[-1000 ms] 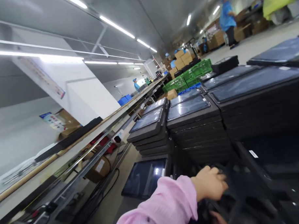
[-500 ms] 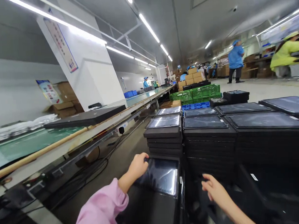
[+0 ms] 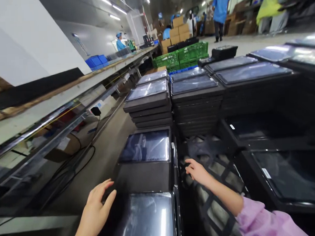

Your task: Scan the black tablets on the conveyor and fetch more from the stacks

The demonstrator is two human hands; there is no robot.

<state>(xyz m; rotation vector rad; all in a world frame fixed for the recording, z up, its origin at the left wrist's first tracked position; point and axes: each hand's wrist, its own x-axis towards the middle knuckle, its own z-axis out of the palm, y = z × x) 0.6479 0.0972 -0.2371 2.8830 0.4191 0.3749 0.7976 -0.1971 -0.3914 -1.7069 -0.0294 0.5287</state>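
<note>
My left hand (image 3: 97, 208) is open and empty, its thumb and fingers apart, at the left side of a near glossy black screen panel (image 3: 150, 218). A strip of black foam (image 3: 146, 177) separates that panel from another screen panel (image 3: 148, 146) lying farther off. Over the gap to the right of these panels is my right hand (image 3: 198, 171), with loosely bent fingers and nothing in them. Beneath it shows a black lattice pallet (image 3: 214, 195). Whether either hand touches the foam is unclear.
Stacks of black foam trays (image 3: 198, 111) topped with screens stand ahead. More screens in foam (image 3: 291, 175) lie at right. A long workbench (image 3: 68, 90) runs along the left, with cables (image 3: 78, 162) below. Green crates (image 3: 192, 53) and co-workers (image 3: 221, 9) are farther back.
My view has tilted down. My left hand has left the far panel's left edge and come back beside the nearer panel. My right hand still hovers over the gap.
</note>
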